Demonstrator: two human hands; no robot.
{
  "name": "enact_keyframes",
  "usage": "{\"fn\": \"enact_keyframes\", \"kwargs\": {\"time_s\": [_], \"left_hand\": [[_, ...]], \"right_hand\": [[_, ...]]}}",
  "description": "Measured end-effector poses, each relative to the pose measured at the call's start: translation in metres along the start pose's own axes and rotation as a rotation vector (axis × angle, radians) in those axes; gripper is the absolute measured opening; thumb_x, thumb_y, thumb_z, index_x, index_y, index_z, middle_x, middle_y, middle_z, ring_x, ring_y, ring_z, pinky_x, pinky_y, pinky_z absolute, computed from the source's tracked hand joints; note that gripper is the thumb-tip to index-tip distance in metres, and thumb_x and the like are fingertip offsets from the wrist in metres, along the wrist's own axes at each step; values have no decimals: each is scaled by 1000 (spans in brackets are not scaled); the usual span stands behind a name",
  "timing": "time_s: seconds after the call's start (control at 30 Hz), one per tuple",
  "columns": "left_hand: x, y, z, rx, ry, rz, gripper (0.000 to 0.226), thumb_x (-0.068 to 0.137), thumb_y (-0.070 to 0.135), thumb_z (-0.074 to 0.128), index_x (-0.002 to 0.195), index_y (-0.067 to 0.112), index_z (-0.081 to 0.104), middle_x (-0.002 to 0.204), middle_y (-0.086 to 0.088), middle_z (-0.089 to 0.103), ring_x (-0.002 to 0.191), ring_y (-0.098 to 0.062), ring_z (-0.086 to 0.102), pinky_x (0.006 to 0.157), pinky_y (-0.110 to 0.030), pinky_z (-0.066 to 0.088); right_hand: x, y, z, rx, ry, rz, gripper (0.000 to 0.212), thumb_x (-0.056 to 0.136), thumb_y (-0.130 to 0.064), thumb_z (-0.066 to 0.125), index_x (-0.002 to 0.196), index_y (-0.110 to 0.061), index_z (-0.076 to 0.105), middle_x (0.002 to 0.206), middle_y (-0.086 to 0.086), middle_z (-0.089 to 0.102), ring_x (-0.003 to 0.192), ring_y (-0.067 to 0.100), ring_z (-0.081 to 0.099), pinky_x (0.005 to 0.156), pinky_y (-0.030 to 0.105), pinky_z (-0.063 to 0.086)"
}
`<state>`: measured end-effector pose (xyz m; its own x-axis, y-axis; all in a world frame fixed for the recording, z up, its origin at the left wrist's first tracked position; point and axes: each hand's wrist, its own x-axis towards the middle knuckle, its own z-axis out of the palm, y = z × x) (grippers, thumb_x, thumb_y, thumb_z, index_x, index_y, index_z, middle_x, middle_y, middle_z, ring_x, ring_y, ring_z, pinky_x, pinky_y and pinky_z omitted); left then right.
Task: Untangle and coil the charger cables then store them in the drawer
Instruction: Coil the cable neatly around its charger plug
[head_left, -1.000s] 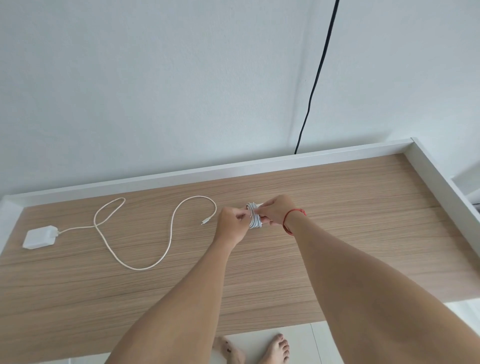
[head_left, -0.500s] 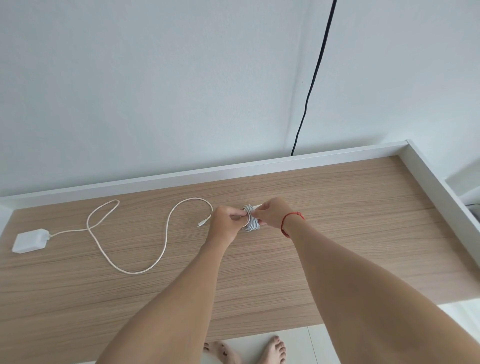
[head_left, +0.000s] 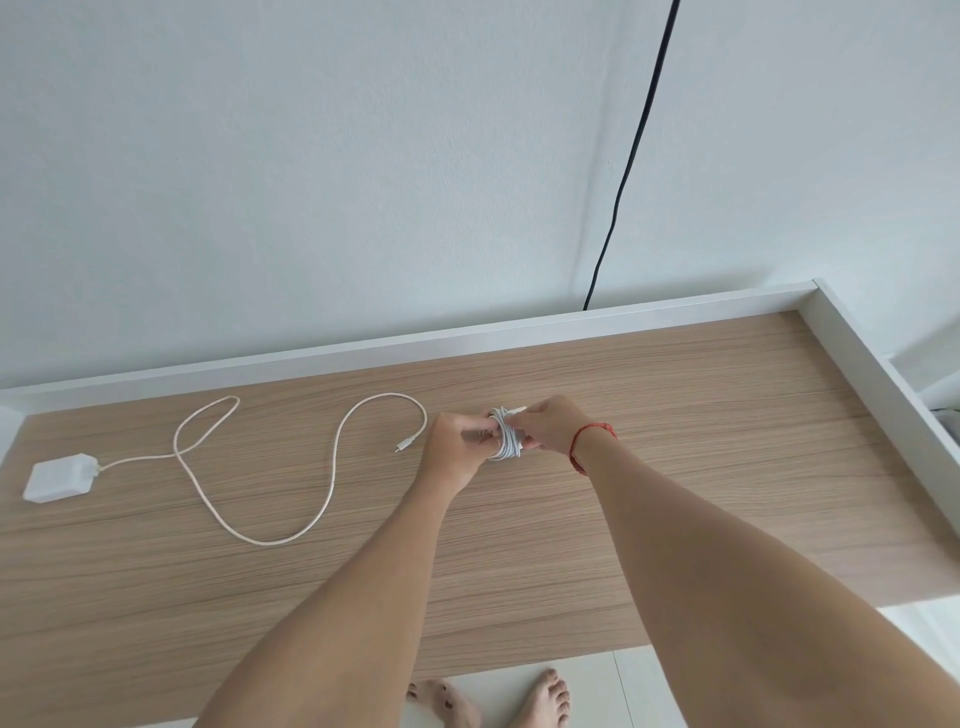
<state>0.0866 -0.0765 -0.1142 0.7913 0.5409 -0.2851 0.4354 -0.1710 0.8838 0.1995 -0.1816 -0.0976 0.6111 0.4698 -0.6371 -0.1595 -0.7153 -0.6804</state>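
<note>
A small coiled white cable (head_left: 506, 439) is held just above the wooden desk top (head_left: 675, 467), between both hands. My left hand (head_left: 457, 447) grips the coil's left side with curled fingers. My right hand (head_left: 553, 423), with a red string on its wrist, pinches the coil's right side and the cable end at the top. A second white cable (head_left: 332, 483) lies loose in an S-shaped curve on the desk to the left, its plug end (head_left: 402, 446) near my left hand. That cable runs to a white charger block (head_left: 60, 478) at the far left.
The desk has a raised white rim (head_left: 467, 338) along the back and right side. A black cord (head_left: 628, 156) hangs down the wall behind it. Bare feet (head_left: 493, 701) stand on the pale floor below the front edge. No drawer is in view.
Both hands stay on the coil with small finger shifts around it. The view has drifted slightly, so the loose cable and charger sit a little further left.
</note>
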Motion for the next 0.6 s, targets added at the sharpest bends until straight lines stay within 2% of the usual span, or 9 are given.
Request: {"fn": "enact_keyframes", "kwargs": {"time_s": [0.03, 0.1, 0.17, 0.2, 0.23, 0.3, 0.43, 0.53, 0.6], "left_hand": [[0, -1, 0, 7, 10, -2, 16, 78, 1, 75, 93, 7, 77, 101, -1, 73, 88, -7, 68, 85, -24, 55], [0, -1, -2, 13, 18, -19, 16, 78, -1, 75, 92, 6, 76, 104, -5, 72, 88, -10, 68, 86, -24, 54], [1, -2, -2, 29, 19, -21, 18, 77, -1, 76, 93, 7, 76, 110, -7, 71, 99, -14, 67, 94, -28, 51], [2, -3, -2, 28, 21, -25, 18, 77, -2, 75, 93, 6, 75, 110, -8, 71, 100, -15, 67, 95, -29, 51], [2, -3, -2, 14, 22, -31, 18, 78, -4, 74, 95, 4, 75, 109, -9, 71, 96, -15, 67, 91, -26, 52], [-1, -1, -1, 2, 24, -30, 20, 79, -7, 72, 98, 0, 73, 107, -7, 70, 85, -10, 67, 80, -15, 53], [-4, 1, 1, 64, 66, 19, 21, 79, -3, 74, 100, 3, 75, 88, 5, 65, 78, -2, 58, 73, -5, 45], [-2, -3, 3, 65, 51, -39, 23, 81, 5, 74, 103, 7, 74, 91, -2, 68, 85, -13, 62, 72, -14, 46], [-1, -4, 3, 42, 50, -70, 25, 82, 5, 73, 107, 6, 73, 98, -6, 72, 87, -14, 66, 69, -9, 48]], "right_hand": [[-1, 0, 0, -29, -6, -11, 35, 86, -29, 67, 72, 4, 67, 68, 7, 59, 68, 17, 52, 72, 31, 47], [-2, -1, -1, -89, -2, -44, 47, 82, -32, 71, 100, 11, 67, 77, 9, 58, 73, 23, 51, 68, 30, 45], [-3, -2, -2, -133, 20, -59, 51, 81, -32, 73, 111, 8, 65, 100, 19, 70, 94, 34, 65, 81, 37, 52], [-2, -2, -1, -153, 28, -62, 51, 81, -33, 73, 112, 7, 65, 111, 21, 69, 105, 35, 64, 89, 40, 52], [-2, -2, -1, -160, 26, -60, 52, 81, -34, 73, 112, 6, 66, 112, 20, 69, 106, 35, 65, 90, 41, 53], [-4, -3, 0, -143, 15, -67, 48, 82, -33, 72, 111, 5, 68, 104, 17, 71, 89, 29, 65, 79, 35, 52], [-7, -1, 1, -130, 46, -89, 30, 85, -29, 70, 102, -5, 73, 110, 17, 70, 97, 26, 66, 88, 36, 52], [-10, -1, 2, -135, 45, -89, 30, 85, -29, 70, 100, -4, 73, 105, 17, 71, 91, 27, 66, 86, 35, 52], [-11, -1, 2, -131, 50, -87, 32, 84, -29, 70, 100, -2, 73, 111, 19, 70, 105, 31, 65, 91, 38, 52]]}}
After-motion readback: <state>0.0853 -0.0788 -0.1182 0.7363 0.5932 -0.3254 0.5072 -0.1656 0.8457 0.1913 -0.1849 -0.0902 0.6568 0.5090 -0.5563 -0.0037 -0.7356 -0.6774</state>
